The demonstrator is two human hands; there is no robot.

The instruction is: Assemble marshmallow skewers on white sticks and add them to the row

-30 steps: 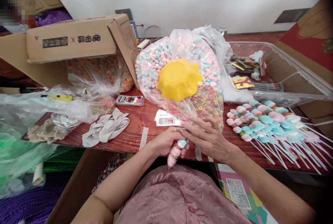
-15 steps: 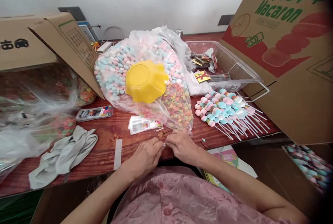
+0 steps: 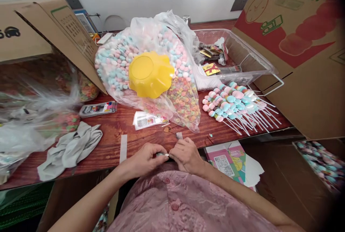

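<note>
My left hand [image 3: 148,158] is closed, with a small pale candy piece [image 3: 161,154] pinched between thumb and fingers, mostly covered. A white tip [image 3: 167,155] pokes out toward my right hand [image 3: 188,156], whose closed fingertips meet it; what else they hold is hidden. Both hands are at the table's front edge, close to my body. Beyond them lies a big clear bag [image 3: 115,93] of pink, blue and white candies and colourful ring gummies [image 3: 185,97], with a yellow scalloped bowl [image 3: 151,74] upside down on top. To the right are piled candy skewers [image 3: 233,102] on white sticks.
A clear plastic bin [image 3: 248,54] holds packets behind the skewers. Cardboard boxes [image 3: 296,92] flank both sides. At left lie a grey cloth [image 3: 72,151] and another clear bag [image 3: 35,128]. Printed sleeves [image 3: 148,120] and a tape strip [image 3: 123,147] are on the table [image 3: 110,131].
Both hands have drawn back from the tabletop toward my body, and the fingertips have come slightly apart, showing the pale piece. The view has tilted down a little.
</note>
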